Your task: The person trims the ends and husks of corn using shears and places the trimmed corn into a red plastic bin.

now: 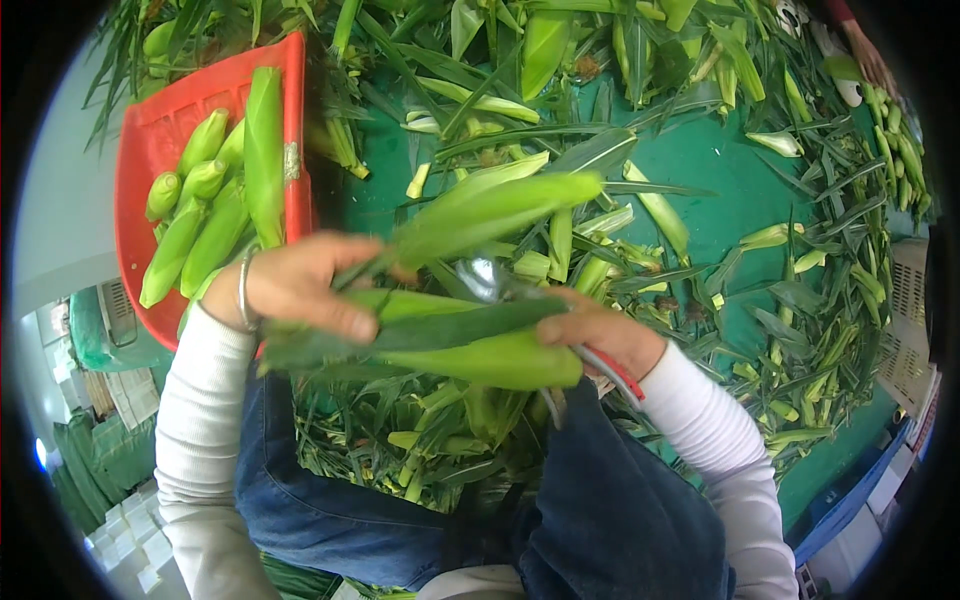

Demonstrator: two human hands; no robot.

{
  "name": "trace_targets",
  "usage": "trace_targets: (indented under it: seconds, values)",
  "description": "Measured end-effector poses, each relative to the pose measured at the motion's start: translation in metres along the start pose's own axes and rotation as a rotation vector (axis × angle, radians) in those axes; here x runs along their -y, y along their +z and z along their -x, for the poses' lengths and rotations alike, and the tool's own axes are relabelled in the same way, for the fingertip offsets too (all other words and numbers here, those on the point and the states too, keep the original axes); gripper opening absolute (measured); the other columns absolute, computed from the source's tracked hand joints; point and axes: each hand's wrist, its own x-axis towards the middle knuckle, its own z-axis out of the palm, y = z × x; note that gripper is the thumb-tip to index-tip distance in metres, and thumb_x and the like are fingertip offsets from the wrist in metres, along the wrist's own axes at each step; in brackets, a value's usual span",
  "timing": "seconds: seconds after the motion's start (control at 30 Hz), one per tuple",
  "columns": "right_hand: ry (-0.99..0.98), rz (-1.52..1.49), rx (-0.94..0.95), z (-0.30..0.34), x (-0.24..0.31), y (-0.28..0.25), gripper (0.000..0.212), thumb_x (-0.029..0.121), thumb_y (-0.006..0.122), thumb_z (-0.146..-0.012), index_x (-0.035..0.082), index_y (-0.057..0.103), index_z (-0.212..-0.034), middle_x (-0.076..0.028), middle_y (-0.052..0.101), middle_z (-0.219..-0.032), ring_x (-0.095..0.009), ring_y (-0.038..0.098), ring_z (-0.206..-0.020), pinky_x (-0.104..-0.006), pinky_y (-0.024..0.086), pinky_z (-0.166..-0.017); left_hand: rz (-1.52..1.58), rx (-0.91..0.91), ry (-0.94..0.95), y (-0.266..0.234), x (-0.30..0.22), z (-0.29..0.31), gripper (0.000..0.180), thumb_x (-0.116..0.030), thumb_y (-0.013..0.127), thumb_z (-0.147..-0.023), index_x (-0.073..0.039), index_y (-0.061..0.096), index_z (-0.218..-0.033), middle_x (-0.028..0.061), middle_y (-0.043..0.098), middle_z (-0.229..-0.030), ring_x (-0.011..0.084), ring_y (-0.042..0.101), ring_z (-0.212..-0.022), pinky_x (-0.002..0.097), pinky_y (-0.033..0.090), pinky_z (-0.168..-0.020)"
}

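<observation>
My left hand (305,285), with a bracelet at the wrist, closes over the leafy end of a green-husked ear of corn (480,358) held crosswise above my lap. My right hand (605,332) grips the ear's other end. A tool with red-and-grey handles (618,375), which looks like hand pruners, is also in the right hand; its blades are mostly hidden. Just beyond, a blurred second ear of corn (490,218) slants up to the right from near my left fingers. Whether those fingers hold its narrow end, I cannot tell.
Left of my hands, a red plastic basket (298,110) holds several husked-green ears. Corn leaves and trimmings (460,430) litter the green surface (690,150) around me. At the far right, another person's hand (872,60) is near a heap of ears (905,160). Beige crates (905,290) stand right.
</observation>
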Motion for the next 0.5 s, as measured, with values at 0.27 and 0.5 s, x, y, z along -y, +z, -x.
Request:
trace_targets:
  seconds: [0.27, 0.5]
  values:
    - [-0.202, -0.241, -0.227, 0.005, -0.026, 0.008, 0.063, 0.014, 0.074, -0.077, -0.002, 0.042, -0.130, -0.012, 0.057, -0.115, -0.016, 0.057, -0.103, -0.0278, 0.045, -0.091, -0.039, -1.165, 0.227, 0.067, 0.039, -0.003, 0.030, -0.028, 0.047, -0.096, -0.001, 0.060, -0.092, 0.0107, 0.064, -0.086, 0.0137, 0.058, -0.071, 0.0263, 0.046, -0.065]
    - [-0.223, 0.733, -0.082, 0.009, -0.026, 0.011, 0.065, 0.005, 0.071, -0.075, -0.001, 0.040, -0.131, -0.008, 0.056, -0.118, -0.016, 0.055, -0.108, -0.0296, 0.045, -0.092, 0.516, -0.910, 0.290, 0.136, 0.043, -0.056, 0.041, -0.011, 0.064, -0.085, 0.002, 0.048, -0.121, 0.0080, 0.060, -0.106, 0.0159, 0.057, -0.095, 0.0281, 0.045, -0.085]
